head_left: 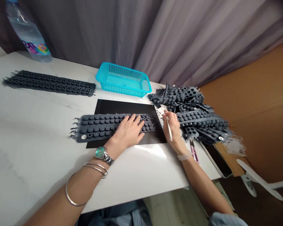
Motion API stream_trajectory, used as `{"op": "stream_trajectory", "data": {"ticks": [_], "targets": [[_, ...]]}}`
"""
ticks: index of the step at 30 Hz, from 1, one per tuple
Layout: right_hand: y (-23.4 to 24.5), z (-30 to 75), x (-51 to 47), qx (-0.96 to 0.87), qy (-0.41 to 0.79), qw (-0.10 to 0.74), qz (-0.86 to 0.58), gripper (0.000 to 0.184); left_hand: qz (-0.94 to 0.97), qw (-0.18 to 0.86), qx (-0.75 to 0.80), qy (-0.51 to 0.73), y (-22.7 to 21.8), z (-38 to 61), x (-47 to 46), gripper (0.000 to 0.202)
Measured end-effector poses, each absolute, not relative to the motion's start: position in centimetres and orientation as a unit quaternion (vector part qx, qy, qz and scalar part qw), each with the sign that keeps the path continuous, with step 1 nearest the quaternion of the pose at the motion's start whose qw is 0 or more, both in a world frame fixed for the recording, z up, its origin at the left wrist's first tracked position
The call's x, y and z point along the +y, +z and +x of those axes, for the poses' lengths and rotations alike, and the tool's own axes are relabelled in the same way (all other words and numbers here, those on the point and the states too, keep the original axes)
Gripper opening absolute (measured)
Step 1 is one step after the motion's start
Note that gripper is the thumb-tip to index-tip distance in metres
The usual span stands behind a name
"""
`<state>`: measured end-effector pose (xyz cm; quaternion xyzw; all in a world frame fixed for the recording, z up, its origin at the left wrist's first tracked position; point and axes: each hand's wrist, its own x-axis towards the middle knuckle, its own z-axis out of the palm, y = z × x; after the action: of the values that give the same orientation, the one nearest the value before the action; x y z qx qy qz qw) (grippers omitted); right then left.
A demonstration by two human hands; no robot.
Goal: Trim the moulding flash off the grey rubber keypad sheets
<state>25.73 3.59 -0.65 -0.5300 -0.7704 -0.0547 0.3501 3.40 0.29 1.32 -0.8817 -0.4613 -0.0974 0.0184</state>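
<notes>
A: The white counter [61, 125] is backed by a grey curtain [132, 34]; where is the studded strip [99, 124] laid?

B: At mid-frame, over a black mat [124, 107], by which the counter is probably protected.

A: How is it held?

B: The left hand [129, 129] is spread flat across its right part, presumably so that sliding is prevented. In the right hand [172, 127], right of centre, a slim white tool [169, 128] is clasped, beside the dark heap [198, 116].

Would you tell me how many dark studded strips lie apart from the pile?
2: a far strip left of the blue basket, a near strip under the left hand on the black mat.
</notes>
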Motion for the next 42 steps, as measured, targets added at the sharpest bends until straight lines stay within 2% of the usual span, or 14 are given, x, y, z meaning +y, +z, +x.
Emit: {"op": "stream_trajectory", "data": {"ticks": [3,9,14,20,26,42], "targets": [[-0.5,26.4,3.7,-0.751,-0.055,0.351,-0.556,0.024,-0.882,0.019,-0.461,-0.100,1.3,3.4,0.3,0.047],[-0.5,26.2,4.0,-0.785,-0.074,0.349,-0.507,0.019,-0.874,0.021,-0.473,-0.115,1.7,3.1,0.8,0.050],[-0.2,24.5,4.1,-0.808,-0.028,0.377,-0.451,0.017,-0.857,0.012,-0.503,-0.105,1.1,2.7,0.6,0.053],[1.0,21.6,4.2,-0.882,0.013,0.296,-0.365,0.020,-0.858,0.036,-0.495,-0.131,-0.1,2.8,0.0,0.054],[0.5,21.7,3.5,-0.881,0.031,0.304,-0.361,0.023,-0.858,0.031,-0.493,-0.140,0.0,2.8,0.2,0.055],[0.0,21.6,4.3,-0.925,-0.059,0.207,-0.313,0.021,-0.857,0.024,-0.496,-0.140,0.1,2.9,0.1,0.054]]}}
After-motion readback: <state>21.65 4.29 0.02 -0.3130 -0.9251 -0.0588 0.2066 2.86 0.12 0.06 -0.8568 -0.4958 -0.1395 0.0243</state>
